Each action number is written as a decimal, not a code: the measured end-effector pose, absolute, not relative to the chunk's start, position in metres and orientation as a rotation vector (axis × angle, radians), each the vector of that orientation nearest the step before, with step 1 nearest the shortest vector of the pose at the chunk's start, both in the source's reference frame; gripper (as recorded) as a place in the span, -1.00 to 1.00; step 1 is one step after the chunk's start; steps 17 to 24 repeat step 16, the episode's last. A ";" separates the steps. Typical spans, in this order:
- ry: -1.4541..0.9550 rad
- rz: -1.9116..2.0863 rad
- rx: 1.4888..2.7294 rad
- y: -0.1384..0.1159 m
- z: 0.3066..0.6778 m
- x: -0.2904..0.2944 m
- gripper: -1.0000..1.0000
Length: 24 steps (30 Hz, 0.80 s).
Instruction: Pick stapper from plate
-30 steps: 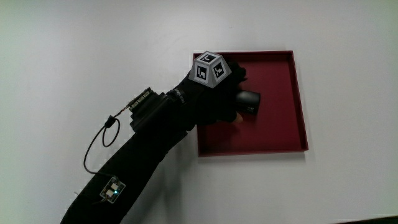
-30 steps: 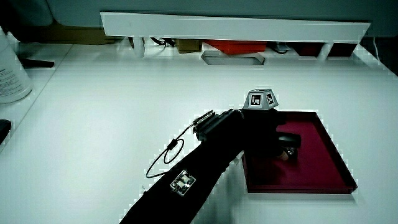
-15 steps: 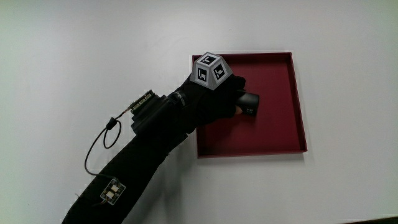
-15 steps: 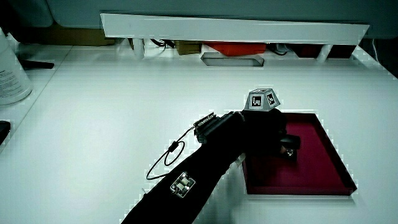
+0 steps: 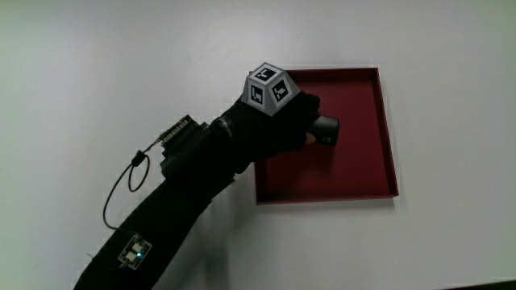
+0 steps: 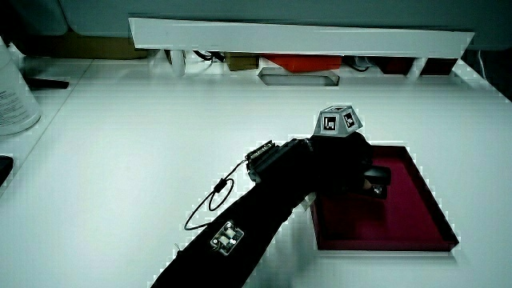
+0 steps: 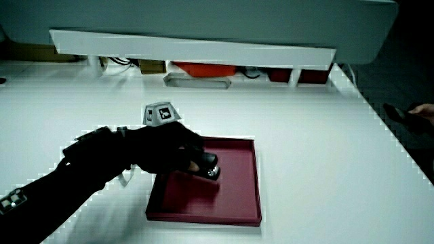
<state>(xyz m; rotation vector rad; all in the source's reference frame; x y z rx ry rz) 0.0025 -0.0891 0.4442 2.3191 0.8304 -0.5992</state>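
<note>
Surface [image 5: 121, 64]: white and flat; it carries the tray, with a low partition [image 6: 304, 36] at its edge away from the person.
Tray [image 5: 389, 129]: the task's "plate", a dark red square with a low raised rim, seen in both side views [image 6: 416, 208] [image 7: 247, 183].
Forearm [image 5: 173, 217]: black sleeve with a small module and a looped cable, reaching over the tray's rim.
Hands [image 5: 282, 129]: the gloved hand sits over the tray, patterned cube [image 5: 268, 87] on its back; the fingers are curled around the stapler, pinching it.
Stapler [image 5: 324, 131]: small and dark, only its end showing past the fingers; in a side view [image 7: 209, 167] it appears just above the tray floor, though whether it has fully cleared the floor cannot be told.
Stage (judged): grasp made, lift under way or about to start.
Risk (judged): the hold covers one end, so the free end may droop and twist out of the fingers.
Risk (judged): a low sideways carry could catch the stapler on the rim and drag the tray across the surface.
</note>
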 end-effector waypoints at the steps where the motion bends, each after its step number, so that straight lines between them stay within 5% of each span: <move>1: 0.843 -0.606 2.326 -0.090 0.440 0.001 1.00; 12: 0.996 -0.628 2.436 -0.091 0.383 -0.033 1.00; 24: 1.056 -0.682 2.463 -0.095 0.377 -0.052 1.00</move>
